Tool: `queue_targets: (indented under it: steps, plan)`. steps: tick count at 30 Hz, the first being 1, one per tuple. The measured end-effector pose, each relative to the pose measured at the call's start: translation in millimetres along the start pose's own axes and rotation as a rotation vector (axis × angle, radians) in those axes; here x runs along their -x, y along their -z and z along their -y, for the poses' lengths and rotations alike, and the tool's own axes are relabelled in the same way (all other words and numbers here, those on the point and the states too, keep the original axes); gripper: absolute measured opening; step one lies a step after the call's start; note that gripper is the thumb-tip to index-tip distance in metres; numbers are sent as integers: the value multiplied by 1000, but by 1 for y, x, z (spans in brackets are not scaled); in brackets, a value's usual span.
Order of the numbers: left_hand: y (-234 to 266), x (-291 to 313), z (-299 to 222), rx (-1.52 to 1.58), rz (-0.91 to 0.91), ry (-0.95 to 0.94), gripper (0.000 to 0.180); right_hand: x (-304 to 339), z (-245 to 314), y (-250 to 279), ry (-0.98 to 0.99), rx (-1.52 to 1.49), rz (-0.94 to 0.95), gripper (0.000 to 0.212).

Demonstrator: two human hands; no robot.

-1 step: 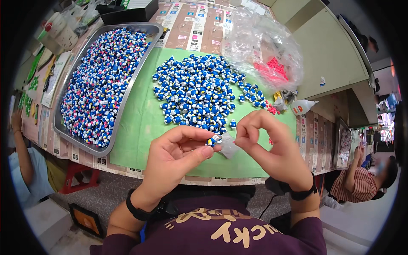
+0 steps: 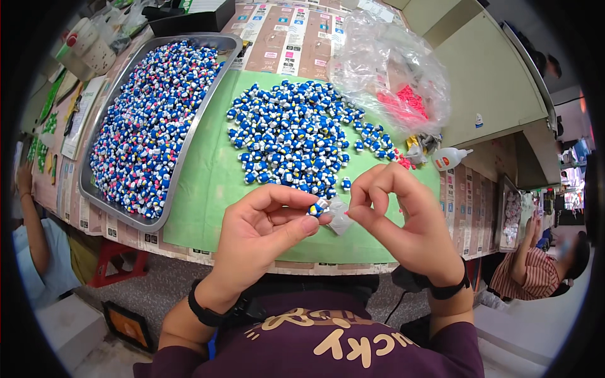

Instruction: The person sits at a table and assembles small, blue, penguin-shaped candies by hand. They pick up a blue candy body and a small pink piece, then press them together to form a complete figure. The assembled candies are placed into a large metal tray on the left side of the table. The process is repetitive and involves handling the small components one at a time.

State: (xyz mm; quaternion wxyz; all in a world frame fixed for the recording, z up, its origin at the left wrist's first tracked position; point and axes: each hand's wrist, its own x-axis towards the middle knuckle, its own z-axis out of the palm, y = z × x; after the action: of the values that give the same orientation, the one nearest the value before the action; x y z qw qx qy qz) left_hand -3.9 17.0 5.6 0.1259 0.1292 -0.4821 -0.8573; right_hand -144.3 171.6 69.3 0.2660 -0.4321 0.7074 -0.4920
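My left hand (image 2: 258,223) pinches a small blue and white figurine bead (image 2: 317,208) between thumb and fingertips, just above the green mat. Close by on its right, my right hand (image 2: 409,230) is closed in a pinch, with a tiny pink piece (image 2: 346,213) at the tips of thumb and forefinger. The two hands are apart. Between them a small translucent plastic scrap (image 2: 340,222) lies on the mat. Beyond the hands spreads a heap of similar blue and white beads (image 2: 290,132), some showing yellow. Loose pink pieces (image 2: 403,161) lie at its right end.
At left stands a metal tray (image 2: 179,151) full of beads with pink bits. A clear plastic bag (image 2: 378,57) with pink pieces sits at the back right, near a white squeeze bottle (image 2: 449,158) and a beige cabinet (image 2: 491,82). Other people are at both sides.
The pink piece now shows more plainly at my right fingertips. Both hands have barely shifted, and the bead stays in my left hand.
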Motion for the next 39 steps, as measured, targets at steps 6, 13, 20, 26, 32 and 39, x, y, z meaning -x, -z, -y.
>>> queue_targets:
  steps: [6, 13, 20, 26, 32, 39]
  plan:
    - [-1, 1, -2, -10, 24, -73, 23, 1, 3, -22, 77, -78, -121, 24]
    - [-9, 6, 3, -226, -53, -273, 18, 5, 1, -29, 162, 177, -100, 31]
    - [-5, 6, -1, -572, 100, -513, 17, 12, -10, -19, 29, -31, -73, 30]
    - [46, 10, -25, -771, -158, -668, 20, 22, -19, 14, 2, -49, -208, 30]
    - [120, 7, -83, -1109, -766, -486, 21, 32, -21, 41, -105, -75, -419, 24]
    - [60, -15, -35, -1334, -125, -330, 28, 37, -58, 70, -155, 448, -296, 12]
